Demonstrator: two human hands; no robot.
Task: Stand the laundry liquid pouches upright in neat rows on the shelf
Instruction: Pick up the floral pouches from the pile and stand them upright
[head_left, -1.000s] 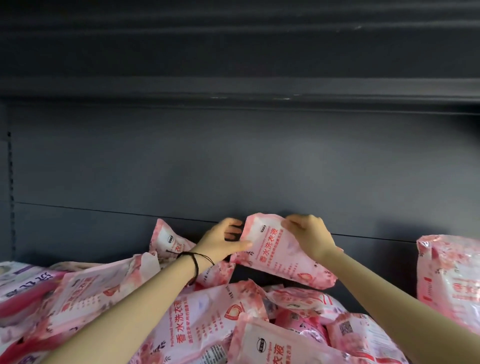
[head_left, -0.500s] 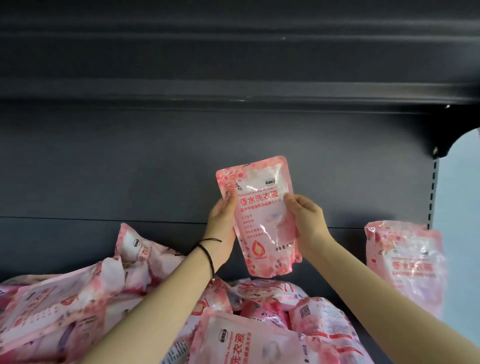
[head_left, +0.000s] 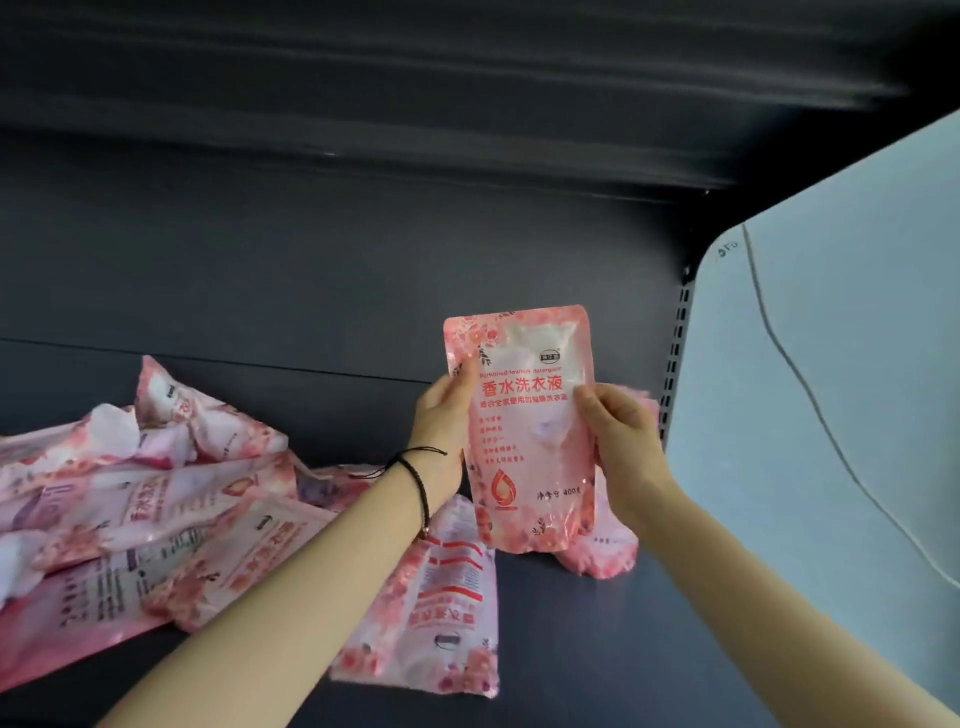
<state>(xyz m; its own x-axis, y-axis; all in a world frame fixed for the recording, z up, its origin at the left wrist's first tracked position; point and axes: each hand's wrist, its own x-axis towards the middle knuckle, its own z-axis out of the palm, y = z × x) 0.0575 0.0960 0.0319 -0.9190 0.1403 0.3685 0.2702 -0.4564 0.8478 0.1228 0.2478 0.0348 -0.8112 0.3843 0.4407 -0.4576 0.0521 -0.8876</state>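
While a heap of pink floral plastic pouches (head_left: 135, 499) lies flat at the left of the dark grey metal shelf (head_left: 597, 623), the left hand (head_left: 441, 431) and right hand (head_left: 623, 441) grip the side edges of one upright pink pouch (head_left: 527, 431) above the shelf; another pouch (head_left: 605, 545) stands behind it, beside a pale grey panel (head_left: 831, 364).

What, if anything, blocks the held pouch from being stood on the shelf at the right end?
Nothing visible blocks it. The held pouch, gripped by the left hand and right hand, is upright just in front of another upright pouch. The shelf deck below looks bare; the flat pouch lies to its left.
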